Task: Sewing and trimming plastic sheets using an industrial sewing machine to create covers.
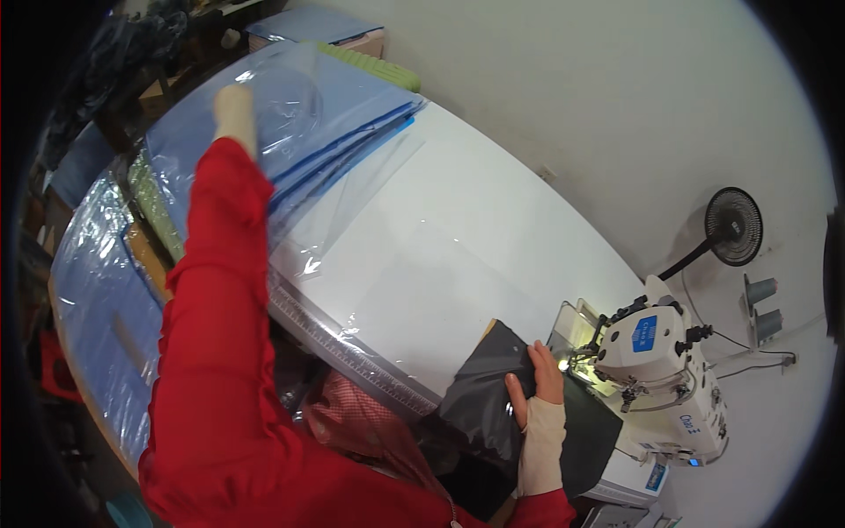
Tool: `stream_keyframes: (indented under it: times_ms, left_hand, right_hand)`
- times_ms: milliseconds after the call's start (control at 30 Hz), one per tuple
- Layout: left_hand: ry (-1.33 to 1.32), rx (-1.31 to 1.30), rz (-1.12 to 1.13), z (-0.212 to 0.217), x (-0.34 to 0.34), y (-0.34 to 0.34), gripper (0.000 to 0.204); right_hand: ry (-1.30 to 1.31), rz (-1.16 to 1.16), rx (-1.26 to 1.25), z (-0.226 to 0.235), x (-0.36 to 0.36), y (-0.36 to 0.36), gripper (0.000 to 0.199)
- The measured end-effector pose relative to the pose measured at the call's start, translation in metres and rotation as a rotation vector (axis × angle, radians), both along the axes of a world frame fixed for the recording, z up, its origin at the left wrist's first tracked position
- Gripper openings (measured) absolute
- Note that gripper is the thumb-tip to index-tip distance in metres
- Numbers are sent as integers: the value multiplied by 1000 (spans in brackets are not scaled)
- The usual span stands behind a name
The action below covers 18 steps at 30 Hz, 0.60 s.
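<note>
Fingers of right hand [535, 385] flat, spread on black fabric [493, 400] beside sewing machine [660, 370]; left hand [234, 110] fingers' state unclear.

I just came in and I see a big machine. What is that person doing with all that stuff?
A person in red sleeves sits at a white sewing machine. The right hand presses flat on a piece of black fabric beside the machine's lit needle area. The left hand reaches far out to a stack of blue sheets wrapped in clear plastic at the far end of the white table. A black fan stands behind.
</note>
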<state>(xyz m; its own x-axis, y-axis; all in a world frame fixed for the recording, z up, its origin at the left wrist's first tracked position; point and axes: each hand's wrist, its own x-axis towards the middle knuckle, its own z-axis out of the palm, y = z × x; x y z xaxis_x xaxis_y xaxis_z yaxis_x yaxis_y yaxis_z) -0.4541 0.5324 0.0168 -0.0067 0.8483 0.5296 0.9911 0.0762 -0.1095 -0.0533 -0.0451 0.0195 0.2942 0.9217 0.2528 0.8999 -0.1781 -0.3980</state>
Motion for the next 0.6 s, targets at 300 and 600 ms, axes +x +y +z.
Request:
stream_keyframes:
  times_ms: [300, 600]
  left_hand:
    - [-718, 457, -253, 24, -160, -2, 41]
    - [-448, -235, -387, 27, 209, -92, 26]
  right_hand:
    - [22, 38, 36, -2, 3, 2, 50]
    - [-50, 4, 55, -14, 12, -8, 52]
